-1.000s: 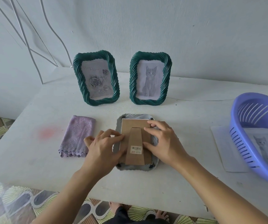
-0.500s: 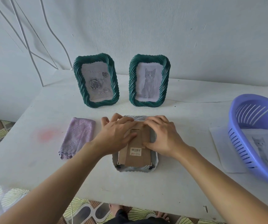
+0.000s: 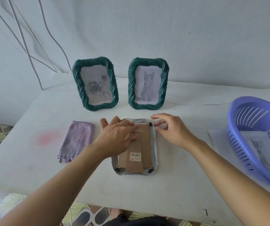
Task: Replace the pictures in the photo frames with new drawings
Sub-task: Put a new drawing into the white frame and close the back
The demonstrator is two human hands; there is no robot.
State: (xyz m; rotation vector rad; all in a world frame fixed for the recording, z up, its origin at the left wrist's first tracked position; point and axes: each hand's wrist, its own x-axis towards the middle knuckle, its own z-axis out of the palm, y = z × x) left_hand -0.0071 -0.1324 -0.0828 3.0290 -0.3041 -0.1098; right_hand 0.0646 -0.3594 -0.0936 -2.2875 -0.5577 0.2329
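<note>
Both grips apart: left hand (image 3: pixel 116 139) pins the face-down frame (image 3: pixel 144 141). I'd turn its clips (image 3: pixel 150 170) gently with the right hand (image 3: pixel 173 131).

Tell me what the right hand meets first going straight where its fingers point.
Likely the far right corner of the face-down photo frame, just ahead of the right hand. If it passes above that, the left hand. Height is unclear.
</note>
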